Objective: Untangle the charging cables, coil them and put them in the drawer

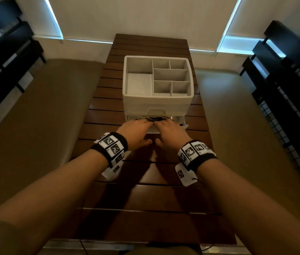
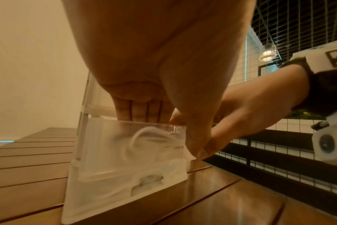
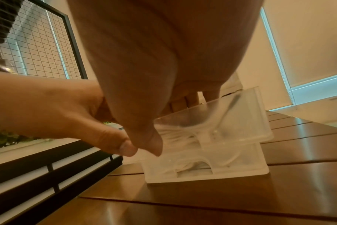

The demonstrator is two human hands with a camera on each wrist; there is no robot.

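Both hands reached into the open drawer [image 1: 179,120] at the front of the white organizer [image 1: 158,100], which stood on the slatted table [image 1: 108,100]. Left hand [image 1: 136,132] and right hand [image 1: 169,132] lay side by side, fingers stretched forward and down over the drawer's front edge, thumbs hanging free below and almost touching each other. Appeared to press on the cables [image 1: 154,118] more than to grasp them; whether any fingertip was hooked round a strand could not be told, because the tips were hidden inside. Through the clear drawer wall, seen from the left wrist, white loops [image 2: 144,141] already coiled inside; from the right wrist, a dark strand [image 3: 202,120] among the pale ones.

Judged as close to the end: untangling and coiling seemed finished, with no loose cable of the task seen on the table. Probably left: to tuck the bundle fully below the rim, take out both hands, and push the drawer closed. Top compartments of the organizer held nothing visible.
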